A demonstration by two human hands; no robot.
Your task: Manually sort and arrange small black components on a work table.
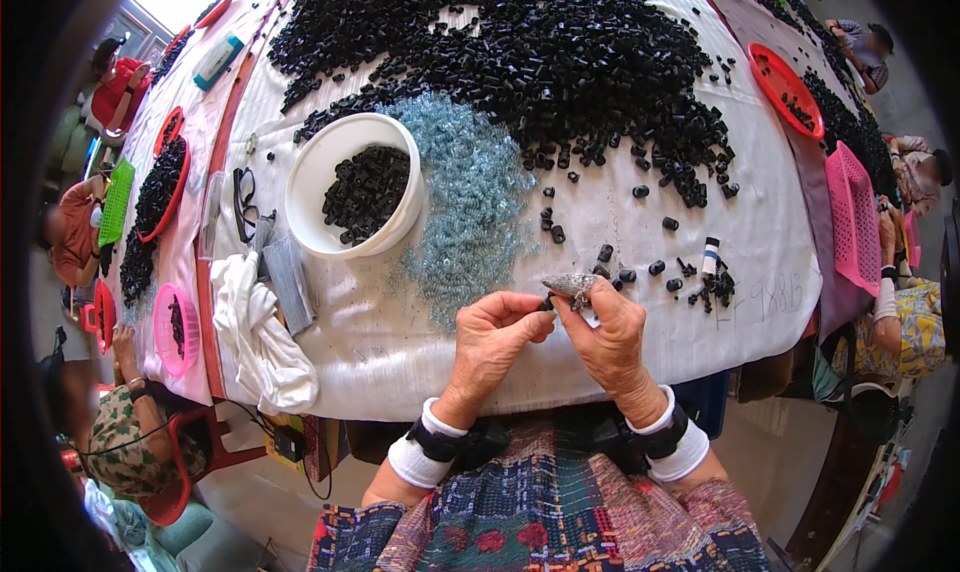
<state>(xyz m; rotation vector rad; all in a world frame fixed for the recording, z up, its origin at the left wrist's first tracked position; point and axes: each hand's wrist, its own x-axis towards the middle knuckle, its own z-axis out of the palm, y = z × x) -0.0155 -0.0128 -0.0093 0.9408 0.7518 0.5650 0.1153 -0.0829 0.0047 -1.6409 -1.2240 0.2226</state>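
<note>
Near the table's front edge, my left hand [500, 340] is closed, thumb and forefinger pinching a small black plastic piece [546, 303]. Close beside it, my right hand [612, 337] grips a grey, cone-shaped pointed thing [568, 284], its tip toward the left; its exact kind I cannot tell. Just beyond the hands lie loose black cylindrical pieces [627, 275]. A heap of pale, bluish small coil springs [462, 187] spreads ahead and to the left. Left of it stands a white bowl [302, 197] partly filled with black pieces.
A large pile of black pieces [560, 62] covers the far table. At left lie a white cloth [262, 337], a grey folded mask [290, 282] and glasses [243, 202]. A small white-and-blue bottle [710, 257] is at right. Other people sit at tables on both sides.
</note>
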